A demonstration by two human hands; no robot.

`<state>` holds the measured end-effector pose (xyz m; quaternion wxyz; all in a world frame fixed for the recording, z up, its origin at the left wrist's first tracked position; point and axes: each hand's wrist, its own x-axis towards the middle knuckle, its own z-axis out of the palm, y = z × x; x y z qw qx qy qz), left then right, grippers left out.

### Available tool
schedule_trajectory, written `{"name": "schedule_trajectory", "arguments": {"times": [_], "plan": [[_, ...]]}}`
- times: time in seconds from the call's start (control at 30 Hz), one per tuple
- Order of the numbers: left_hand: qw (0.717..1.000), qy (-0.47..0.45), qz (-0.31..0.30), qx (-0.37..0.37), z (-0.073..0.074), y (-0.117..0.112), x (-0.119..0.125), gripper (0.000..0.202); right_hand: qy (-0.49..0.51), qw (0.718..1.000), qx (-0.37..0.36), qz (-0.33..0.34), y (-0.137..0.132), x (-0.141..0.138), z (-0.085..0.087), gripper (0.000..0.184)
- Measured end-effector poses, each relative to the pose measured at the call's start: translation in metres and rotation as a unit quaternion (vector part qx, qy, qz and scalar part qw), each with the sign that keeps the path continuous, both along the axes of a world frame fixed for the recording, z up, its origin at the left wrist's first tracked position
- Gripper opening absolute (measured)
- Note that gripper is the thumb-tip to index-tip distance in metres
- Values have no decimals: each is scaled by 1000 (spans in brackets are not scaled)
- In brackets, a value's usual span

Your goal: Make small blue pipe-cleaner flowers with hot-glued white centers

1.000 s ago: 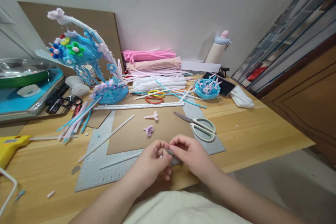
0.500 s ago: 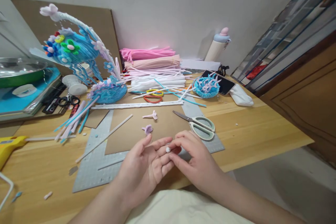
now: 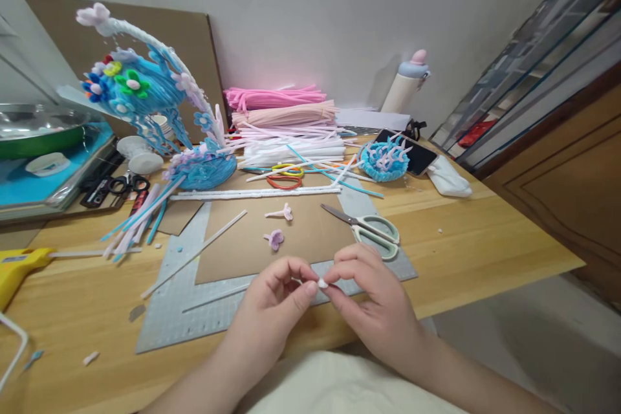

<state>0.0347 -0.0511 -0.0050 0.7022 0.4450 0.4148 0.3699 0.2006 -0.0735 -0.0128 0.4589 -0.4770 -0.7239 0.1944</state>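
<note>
A small white piece (image 3: pixel 322 283) is being held between the left hand (image 3: pixel 272 301) and the right hand (image 3: pixel 373 291). By the left hand it is being gripped from one side, thumb and forefinger being clamped on it with the other fingers curled in; by the right hand it is being pinched from the opposite side, the thumb being set against the fingertips.

Just beyond the left hand, a lilac flower (image 3: pixel 276 240) and, a little farther off, a pale pink flower (image 3: pixel 287 211) are being carried by a cardboard sheet (image 3: pixel 233 259). Beneath that sheet, a grey mat (image 3: pixel 165 323) is being partly covered. Left of the left hand, a thin clear stick (image 3: pixel 213 299) is being borne by the mat, while a whitish strip (image 3: pixel 213 239) is being supported across mat and cardboard.

Just beyond the right hand, a pair of scissors (image 3: pixel 376 228) is being partly hidden by the knuckles. Farther beyond that hand, a blue fuzzy dish (image 3: pixel 383 168) is being held up by the desk (image 3: pixel 475 226). Well left of the left hand, a yellow glue gun (image 3: pixel 24 265) is being cut off by the view's edge.
</note>
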Motion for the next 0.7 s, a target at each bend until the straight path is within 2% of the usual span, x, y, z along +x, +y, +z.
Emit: {"name": "schedule_trajectory", "arguments": {"times": [0.13, 0.3, 0.4, 0.6, 0.7], "plan": [[998, 27, -25, 43, 1, -1, -1, 13, 5, 999, 38, 21, -2, 0, 5, 16], [997, 54, -34, 50, 1, -1, -2, 15, -3, 999, 32, 19, -3, 0, 6, 16], [998, 41, -37, 11, -1, 1, -1, 19, 0, 1000, 17, 23, -3, 0, 6, 14], [991, -68, -28, -114, -5, -1, 4, 24, 98, 994, -56, 10, -6, -3, 1, 7], [988, -66, -20, -140, -8, -4, 7, 21, 104, 991, -82, 9, -5, -1, -1, 7]]}}
